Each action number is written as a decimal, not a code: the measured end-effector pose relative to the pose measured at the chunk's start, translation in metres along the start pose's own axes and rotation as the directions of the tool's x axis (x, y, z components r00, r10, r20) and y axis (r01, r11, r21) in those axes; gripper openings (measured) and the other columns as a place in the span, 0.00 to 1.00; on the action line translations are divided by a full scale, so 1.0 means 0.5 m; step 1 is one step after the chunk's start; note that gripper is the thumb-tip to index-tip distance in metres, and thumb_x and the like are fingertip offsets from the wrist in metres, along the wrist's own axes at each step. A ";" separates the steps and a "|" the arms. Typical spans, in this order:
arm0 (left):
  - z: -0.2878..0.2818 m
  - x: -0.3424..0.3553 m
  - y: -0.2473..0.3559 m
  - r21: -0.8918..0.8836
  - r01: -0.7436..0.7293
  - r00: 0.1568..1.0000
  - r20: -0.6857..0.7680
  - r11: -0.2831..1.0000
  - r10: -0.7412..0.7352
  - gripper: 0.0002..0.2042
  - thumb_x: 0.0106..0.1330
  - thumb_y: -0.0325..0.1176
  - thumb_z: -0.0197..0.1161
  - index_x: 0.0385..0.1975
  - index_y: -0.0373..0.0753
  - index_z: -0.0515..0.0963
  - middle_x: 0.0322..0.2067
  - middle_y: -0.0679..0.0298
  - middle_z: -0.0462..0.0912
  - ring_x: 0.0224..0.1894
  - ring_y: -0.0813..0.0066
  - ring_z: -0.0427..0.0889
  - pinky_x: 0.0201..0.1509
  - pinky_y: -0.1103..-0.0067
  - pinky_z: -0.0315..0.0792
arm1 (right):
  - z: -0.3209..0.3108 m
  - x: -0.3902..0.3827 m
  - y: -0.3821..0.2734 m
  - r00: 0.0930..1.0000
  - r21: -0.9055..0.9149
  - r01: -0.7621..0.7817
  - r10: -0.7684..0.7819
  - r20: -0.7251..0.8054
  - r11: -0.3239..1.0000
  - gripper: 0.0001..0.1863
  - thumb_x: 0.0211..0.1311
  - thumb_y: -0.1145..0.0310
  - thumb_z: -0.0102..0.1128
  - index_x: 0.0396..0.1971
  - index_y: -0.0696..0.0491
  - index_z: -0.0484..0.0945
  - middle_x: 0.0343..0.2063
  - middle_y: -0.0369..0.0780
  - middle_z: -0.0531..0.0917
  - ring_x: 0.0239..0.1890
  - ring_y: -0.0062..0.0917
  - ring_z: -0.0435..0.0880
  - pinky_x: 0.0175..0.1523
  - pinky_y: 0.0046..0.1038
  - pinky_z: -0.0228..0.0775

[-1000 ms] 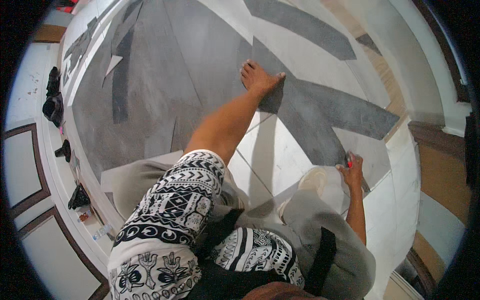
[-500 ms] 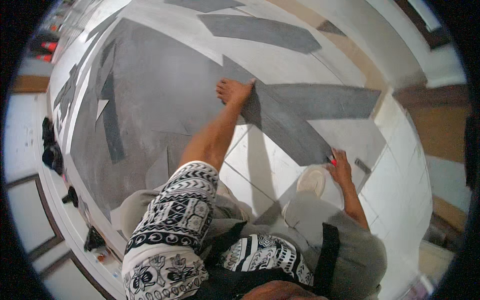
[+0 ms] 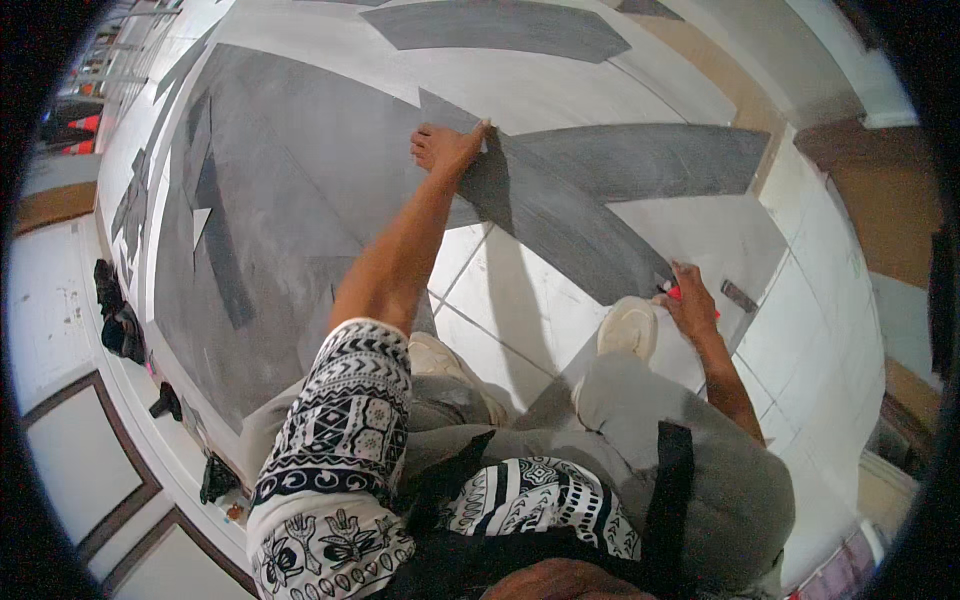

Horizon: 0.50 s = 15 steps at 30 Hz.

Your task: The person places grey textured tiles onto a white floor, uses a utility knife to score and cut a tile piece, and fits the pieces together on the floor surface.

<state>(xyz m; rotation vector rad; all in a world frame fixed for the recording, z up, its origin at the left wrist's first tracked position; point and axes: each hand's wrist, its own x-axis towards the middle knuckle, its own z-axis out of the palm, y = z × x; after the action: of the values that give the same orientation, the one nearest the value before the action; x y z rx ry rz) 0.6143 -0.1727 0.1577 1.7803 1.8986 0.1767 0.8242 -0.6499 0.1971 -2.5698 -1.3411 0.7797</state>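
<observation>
My left hand [image 3: 447,148] is pressed on a long dark grey strip [image 3: 585,240] lying diagonally over pale floor, fingers apart near its far end. My right hand [image 3: 692,310] grips a small red-handled tool [image 3: 674,293] at the strip's near end, beside my right shoe [image 3: 628,328]; the tool's working tip is too small to make out. A second dark strip [image 3: 680,158] meets the first and reaches rightward. A small grey block-like object [image 3: 738,296] lies right of my right hand. Below the diagonal strip, white tiles [image 3: 470,305] show, crossed by shadow.
A large grey sheet area [image 3: 265,180] with loose cut scraps [image 3: 200,228] spreads left. Dark items [image 3: 124,332] line the left wall beside panelled doors [image 3: 85,450]. Orange-red cones [image 3: 82,125] stand far upper left. A brown-and-white wall edge [image 3: 840,160] bounds the right.
The view has swung, so the floor and both hands appear further left. My hands stay at either end of the diagonal strip, with more of the red handle visible in my right.
</observation>
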 end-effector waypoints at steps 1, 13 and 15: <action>-0.002 0.006 0.013 -0.008 0.028 0.999 -0.043 1.000 -0.028 0.67 0.44 0.71 0.76 0.70 0.20 0.50 0.70 0.36 0.58 0.72 0.38 0.59 0.75 0.51 0.56 | 0.008 -0.003 0.006 1.000 -0.002 0.017 -0.017 -0.001 1.000 0.45 0.57 0.56 0.74 0.74 0.46 0.63 0.61 0.47 0.72 0.62 0.44 0.77 0.59 0.45 0.75; -0.015 -0.014 -0.005 0.008 0.286 0.958 -0.041 0.958 -0.285 0.62 0.37 0.65 0.81 0.66 0.27 0.56 0.63 0.42 0.62 0.69 0.43 0.61 0.72 0.52 0.58 | 0.024 -0.016 0.045 0.988 -0.107 0.112 -0.122 -0.091 0.988 0.42 0.59 0.57 0.73 0.73 0.45 0.65 0.63 0.49 0.72 0.61 0.47 0.78 0.60 0.44 0.76; -0.013 -0.028 -0.025 -0.006 0.264 0.963 -0.044 0.964 -0.264 0.64 0.36 0.66 0.82 0.66 0.27 0.56 0.63 0.42 0.61 0.69 0.43 0.61 0.72 0.52 0.58 | 0.026 -0.014 0.043 0.986 -0.106 0.131 -0.141 -0.094 0.986 0.42 0.59 0.58 0.73 0.73 0.46 0.66 0.63 0.49 0.72 0.60 0.48 0.78 0.59 0.44 0.77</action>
<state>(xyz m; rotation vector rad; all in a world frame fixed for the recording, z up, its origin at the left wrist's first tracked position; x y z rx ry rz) 0.6003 -0.1859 0.1615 1.5142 2.1449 0.1205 0.8298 -0.6696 0.1814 -2.5196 -1.5404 0.5650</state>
